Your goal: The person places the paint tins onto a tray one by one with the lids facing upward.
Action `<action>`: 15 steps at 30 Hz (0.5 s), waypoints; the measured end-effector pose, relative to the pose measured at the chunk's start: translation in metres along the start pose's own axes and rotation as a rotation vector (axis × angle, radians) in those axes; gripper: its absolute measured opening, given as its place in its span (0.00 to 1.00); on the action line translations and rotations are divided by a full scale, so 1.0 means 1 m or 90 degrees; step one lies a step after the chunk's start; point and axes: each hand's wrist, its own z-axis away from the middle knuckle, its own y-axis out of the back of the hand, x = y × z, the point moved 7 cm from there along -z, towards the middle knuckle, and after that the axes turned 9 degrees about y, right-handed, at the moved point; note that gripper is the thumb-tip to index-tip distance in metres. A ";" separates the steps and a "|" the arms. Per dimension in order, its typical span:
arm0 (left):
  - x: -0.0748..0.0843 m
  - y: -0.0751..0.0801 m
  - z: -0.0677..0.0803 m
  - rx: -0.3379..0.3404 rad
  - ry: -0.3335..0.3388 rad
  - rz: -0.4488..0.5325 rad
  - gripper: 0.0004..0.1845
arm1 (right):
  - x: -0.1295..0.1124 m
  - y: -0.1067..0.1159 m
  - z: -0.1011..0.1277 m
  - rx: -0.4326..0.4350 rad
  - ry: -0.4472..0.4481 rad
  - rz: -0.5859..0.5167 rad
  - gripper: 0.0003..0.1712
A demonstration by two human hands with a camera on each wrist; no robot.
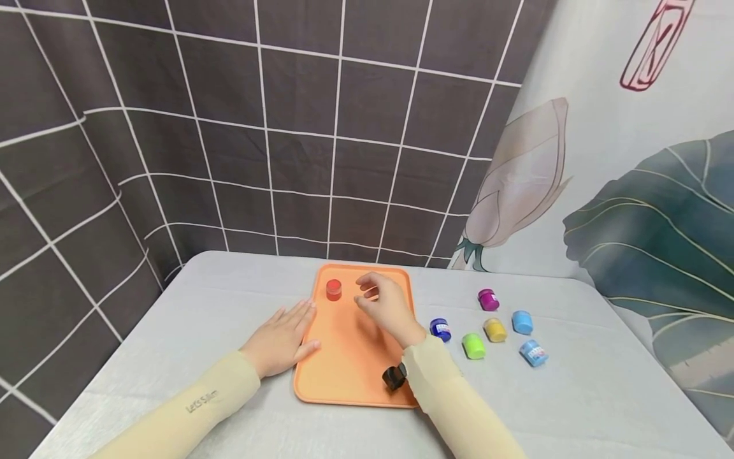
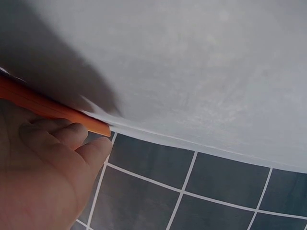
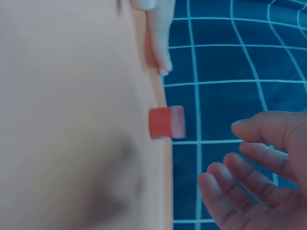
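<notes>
A small red jar (image 1: 334, 290) stands upright in the far left corner of an orange tray (image 1: 338, 373). My left hand (image 1: 282, 339) rests on the tray's left rim, with straight fingers along the edge and the thumb reaching inside. In the left wrist view its fingers overlap the orange rim (image 2: 72, 114). Above the tray, to the right of the red jar, hovers my right hand (image 1: 385, 306), fingers loosely bent and nothing held. The right wrist view shows the red jar (image 3: 160, 122) apart from the right hand's spread fingers.
Right of the tray lie several small jars: dark blue (image 1: 440, 329), purple (image 1: 488, 299), yellow (image 1: 495, 330), green (image 1: 473, 346), and light blue ones (image 1: 522, 322). A white cloth covers the table (image 1: 241, 280). Behind it hangs a dark grid-patterned curtain (image 1: 298, 159).
</notes>
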 end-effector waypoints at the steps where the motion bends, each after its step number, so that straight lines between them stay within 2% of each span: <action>1: 0.000 0.000 0.000 0.001 0.001 -0.001 0.39 | -0.002 0.003 0.002 0.002 0.005 0.011 0.16; 8: 0.000 0.001 0.002 0.001 -0.001 0.007 0.39 | -0.009 0.027 0.016 -0.001 0.019 0.102 0.16; 15: 0.000 0.002 0.003 -0.002 -0.002 0.009 0.39 | -0.008 0.048 0.026 -0.006 -0.008 0.149 0.19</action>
